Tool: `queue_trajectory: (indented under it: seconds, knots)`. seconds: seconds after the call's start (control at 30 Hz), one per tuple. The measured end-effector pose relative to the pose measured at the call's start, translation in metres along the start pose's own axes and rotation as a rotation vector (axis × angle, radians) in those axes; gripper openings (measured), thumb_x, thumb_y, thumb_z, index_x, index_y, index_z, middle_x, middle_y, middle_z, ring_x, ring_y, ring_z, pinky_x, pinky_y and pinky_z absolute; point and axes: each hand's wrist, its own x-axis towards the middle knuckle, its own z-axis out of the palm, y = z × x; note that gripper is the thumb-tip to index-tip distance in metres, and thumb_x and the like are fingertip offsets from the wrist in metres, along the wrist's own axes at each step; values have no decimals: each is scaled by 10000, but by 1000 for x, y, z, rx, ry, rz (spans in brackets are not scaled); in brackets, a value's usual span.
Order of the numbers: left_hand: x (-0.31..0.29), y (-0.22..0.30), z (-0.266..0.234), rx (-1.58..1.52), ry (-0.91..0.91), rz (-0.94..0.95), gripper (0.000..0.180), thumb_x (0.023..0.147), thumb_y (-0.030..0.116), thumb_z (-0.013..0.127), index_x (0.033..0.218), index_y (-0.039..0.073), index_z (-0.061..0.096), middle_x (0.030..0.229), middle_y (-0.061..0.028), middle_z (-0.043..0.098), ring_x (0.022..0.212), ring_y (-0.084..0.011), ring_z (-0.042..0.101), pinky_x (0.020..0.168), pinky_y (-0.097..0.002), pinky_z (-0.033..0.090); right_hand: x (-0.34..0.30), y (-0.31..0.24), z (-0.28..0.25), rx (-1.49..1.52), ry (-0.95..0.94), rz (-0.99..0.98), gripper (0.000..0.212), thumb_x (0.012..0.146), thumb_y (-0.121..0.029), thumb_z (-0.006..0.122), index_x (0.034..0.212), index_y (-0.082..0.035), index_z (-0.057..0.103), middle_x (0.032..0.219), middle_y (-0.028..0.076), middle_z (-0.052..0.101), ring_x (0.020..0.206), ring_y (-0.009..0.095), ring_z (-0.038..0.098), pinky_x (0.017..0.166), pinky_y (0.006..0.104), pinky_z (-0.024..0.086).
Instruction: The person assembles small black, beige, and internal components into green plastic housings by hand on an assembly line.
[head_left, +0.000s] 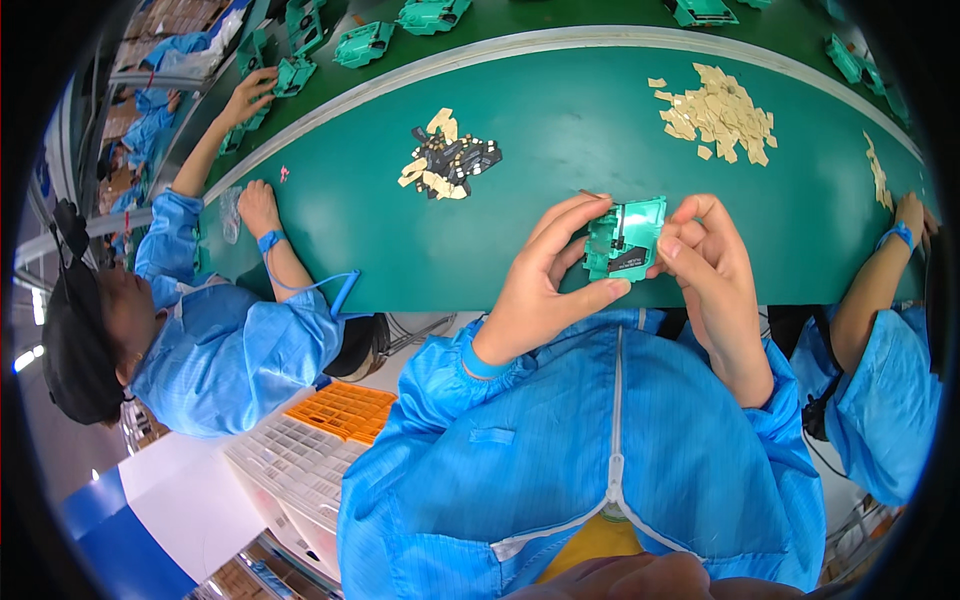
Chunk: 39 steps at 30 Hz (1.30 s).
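A small green plastic housing point(645, 220) is held up over the near edge of the table, its hollow inside facing up. Dark parts point(628, 262) lie in it, one of them along its lower side. My left hand point(540, 280) grips the housing from its left, thumb at the lower edge and fingers at the upper left. At its right edge, my right hand point(722, 275) has thumb and bent fingers closed on the rim. Whether a small piece sits between those right fingertips is hidden. A blue band point(482, 362) circles my left wrist.
Black parts and cream pieces point(450, 160) lie mixed ahead on the green table point(560, 130); a cream pile point(718, 112) lies farther right. Beyond a pale rail, more green housings point(363, 45) stand. Co-workers point(230, 340) sit on both sides. An orange crate point(345, 410) is at lower left.
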Motion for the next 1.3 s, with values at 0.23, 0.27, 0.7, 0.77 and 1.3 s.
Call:
queue_trajectory:
  seconds: [0.23,0.27,0.7,0.77,1.3]
  knots:
    - [7,2,-1,-60,-61,-3,710,845,1,771,1483,18,459,1503,-126,377,1430,-262,398,1177,-424,396,-4,-5,9,44,12,-56,337,908,48,663,1145,-52,445,1062,95,647,927,117,636,810,269,512]
    - [7,3,0,-59,-62,1,710,845,1,771,1483,18,459,1503,-126,377,1430,-262,398,1177,-424,396,-5,-7,12,49,31,-75,384,884,82,675,1150,-50,431,1072,100,643,932,114,638,813,269,512]
    - [6,6,8,38,-105,129,707,810,-10,722,1472,22,474,1521,-158,387,1449,-309,372,1176,-470,354,-14,-4,15,-130,15,-201,506,830,125,689,1179,-55,369,1036,85,628,891,105,621,747,249,471]
    - [5,7,9,60,-97,145,700,808,-5,721,1465,24,481,1519,-156,390,1448,-313,373,1176,-476,351,-16,-3,15,-155,19,-218,516,823,127,693,1176,-58,367,1030,81,618,880,107,617,745,252,472]
    - [3,8,14,-22,-118,143,648,762,-72,644,1373,68,478,1433,-123,405,1403,-280,409,1162,-486,388,-27,1,16,-239,2,-277,529,805,136,689,1182,-61,375,1035,58,581,886,94,559,775,249,450]
